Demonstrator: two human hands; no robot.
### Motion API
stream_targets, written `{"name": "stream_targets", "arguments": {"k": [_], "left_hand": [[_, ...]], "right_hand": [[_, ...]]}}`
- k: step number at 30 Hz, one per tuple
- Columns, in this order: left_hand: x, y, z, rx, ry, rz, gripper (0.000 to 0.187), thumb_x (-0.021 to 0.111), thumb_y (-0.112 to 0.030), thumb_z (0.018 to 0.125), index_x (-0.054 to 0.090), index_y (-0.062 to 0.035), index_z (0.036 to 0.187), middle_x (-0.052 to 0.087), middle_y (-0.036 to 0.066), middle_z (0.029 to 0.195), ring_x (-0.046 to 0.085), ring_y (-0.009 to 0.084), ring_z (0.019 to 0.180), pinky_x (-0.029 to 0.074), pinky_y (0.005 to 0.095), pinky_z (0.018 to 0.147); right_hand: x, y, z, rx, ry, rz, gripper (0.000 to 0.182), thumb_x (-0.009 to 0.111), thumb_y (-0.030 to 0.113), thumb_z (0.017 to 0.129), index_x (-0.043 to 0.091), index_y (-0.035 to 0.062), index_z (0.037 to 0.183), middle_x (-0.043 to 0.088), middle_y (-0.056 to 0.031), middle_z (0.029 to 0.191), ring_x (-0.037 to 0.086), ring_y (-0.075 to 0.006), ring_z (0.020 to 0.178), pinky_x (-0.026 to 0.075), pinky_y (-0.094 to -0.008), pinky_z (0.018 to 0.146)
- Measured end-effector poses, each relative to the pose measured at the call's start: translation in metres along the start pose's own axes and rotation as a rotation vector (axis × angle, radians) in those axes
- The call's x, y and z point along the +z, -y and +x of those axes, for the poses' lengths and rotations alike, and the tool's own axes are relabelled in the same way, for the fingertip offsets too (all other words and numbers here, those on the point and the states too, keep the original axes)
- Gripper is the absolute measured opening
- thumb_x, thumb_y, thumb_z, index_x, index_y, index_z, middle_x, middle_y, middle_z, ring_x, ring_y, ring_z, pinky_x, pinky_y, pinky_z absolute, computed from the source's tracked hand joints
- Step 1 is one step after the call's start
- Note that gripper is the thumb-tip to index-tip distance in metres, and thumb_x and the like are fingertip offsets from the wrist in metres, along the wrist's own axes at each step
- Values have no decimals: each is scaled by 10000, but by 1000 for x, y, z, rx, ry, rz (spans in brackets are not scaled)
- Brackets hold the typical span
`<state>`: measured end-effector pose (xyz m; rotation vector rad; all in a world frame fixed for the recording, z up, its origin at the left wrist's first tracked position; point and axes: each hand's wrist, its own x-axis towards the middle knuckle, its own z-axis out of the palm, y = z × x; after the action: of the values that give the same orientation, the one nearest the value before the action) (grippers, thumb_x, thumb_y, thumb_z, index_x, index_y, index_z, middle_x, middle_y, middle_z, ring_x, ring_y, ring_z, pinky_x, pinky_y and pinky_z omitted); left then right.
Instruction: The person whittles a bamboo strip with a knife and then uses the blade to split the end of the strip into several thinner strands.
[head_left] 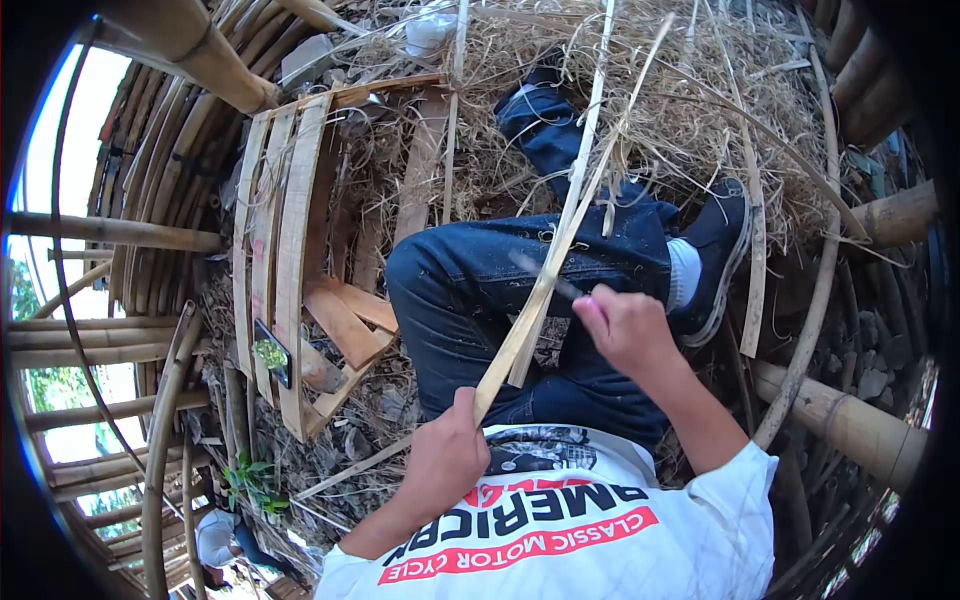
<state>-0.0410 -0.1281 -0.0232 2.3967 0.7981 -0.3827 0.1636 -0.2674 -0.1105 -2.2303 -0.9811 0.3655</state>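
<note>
My left hand [447, 447] is closed round the near end of a pale bamboo strip [515, 355], close to my shirt. The strip slants up and away across my bent leg. My right hand [628, 328] grips a knife, with its narrow blade [568, 290] crossing the strip above my lap. Part of the blade is hidden by the strip, and its handle is mostly inside my fist. Thin curled fibres hang from the strip farther up. Another pale strip [590, 130] runs beside it, and the two overlap near the knife.
A slatted wooden crate [300, 200] lies at the left, with a phone [271, 353] on its side. Curly shavings [680, 130] cover the ground ahead. Bamboo poles [840, 420] stand close on the right and left. Another person [215, 540] is at the lower left.
</note>
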Motion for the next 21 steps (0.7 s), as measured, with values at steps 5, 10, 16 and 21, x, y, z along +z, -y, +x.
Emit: {"name": "stream_targets", "arguments": {"k": [5,10,16,21], "left_hand": [[-1,2,-4,11,8,-11,306,540,-31,819,462,-15,1114,595,253,723,595,457,685,463,525,620],[-2,-3,-3,63,7,-29,287,553,-36,798,447,7,1061,615,252,764,616,433,649,490,505,575],[4,-6,0,53,-46,-78,270,578,-118,854,491,-1,1081,587,239,671,606,429,634,463,493,576],[-1,-4,4,47,-83,-85,293,568,-164,868,481,3,1093,591,223,726,609,413,656,464,474,575]], "right_hand": [[2,-2,1,-48,-7,-86,394,543,413,930,557,89,706,582,-151,558,611,-361,534,480,-462,477],[-1,15,-5,-143,80,42,371,541,399,934,550,87,734,580,-150,561,610,-365,542,478,-470,498],[0,-20,19,85,-95,49,374,533,374,942,561,63,736,585,-183,601,607,-405,607,465,-481,522],[-2,-2,0,97,-60,184,382,550,336,941,519,38,703,558,-205,601,582,-412,602,425,-467,505]]}}
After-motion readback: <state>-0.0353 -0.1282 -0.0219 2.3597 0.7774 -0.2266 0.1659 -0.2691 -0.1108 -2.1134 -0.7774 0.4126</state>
